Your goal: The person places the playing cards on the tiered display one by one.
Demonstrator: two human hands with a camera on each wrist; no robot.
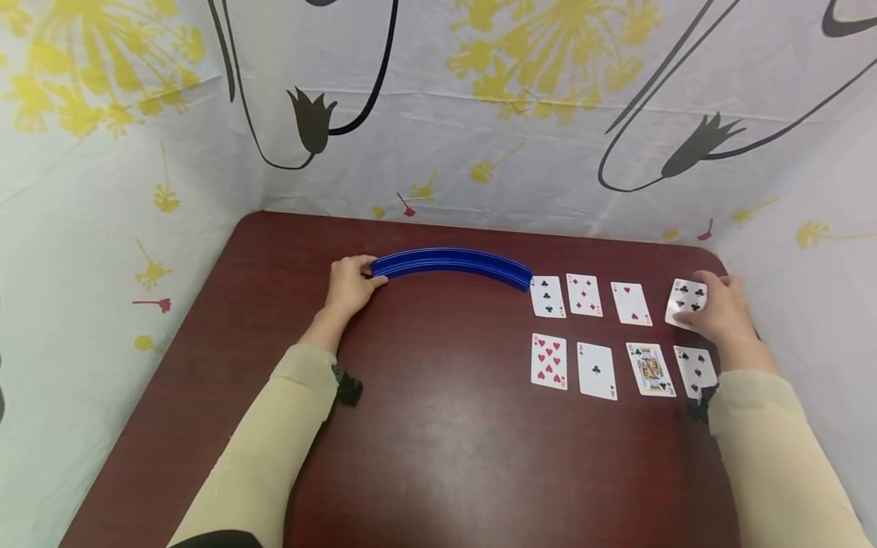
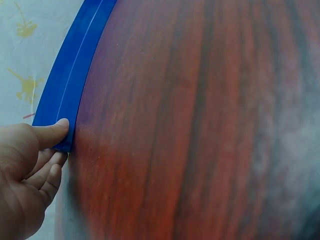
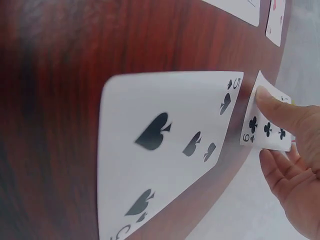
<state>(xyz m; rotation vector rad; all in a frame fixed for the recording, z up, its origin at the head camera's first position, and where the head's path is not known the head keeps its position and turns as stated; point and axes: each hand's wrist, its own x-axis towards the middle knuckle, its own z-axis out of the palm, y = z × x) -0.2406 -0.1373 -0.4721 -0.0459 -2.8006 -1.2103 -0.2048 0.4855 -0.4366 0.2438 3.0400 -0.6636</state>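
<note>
At the back of the table, my left hand [image 1: 348,286] pinches the left end of a blue curved playing card holder [image 1: 445,260]. In the left wrist view, the thumb presses on top of the holder [image 2: 67,85] and the fingers are beneath its end. My right hand [image 1: 728,308] pinches a clubs playing card [image 1: 687,298] at the far right of the back row. The right wrist view shows the thumb across that card's face [image 3: 267,127] and the fingers behind it. Nearer to me lies the five of spades [image 3: 175,140], face up.
Left of the held card lie the two of hearts [image 1: 631,304], five of diamonds [image 1: 584,295] and a clubs card [image 1: 547,297] by the holder's right end. The front row has a hearts card [image 1: 550,361], ace of clubs [image 1: 597,371] and king [image 1: 651,370]. Patterned curtains [image 1: 438,152] border the table.
</note>
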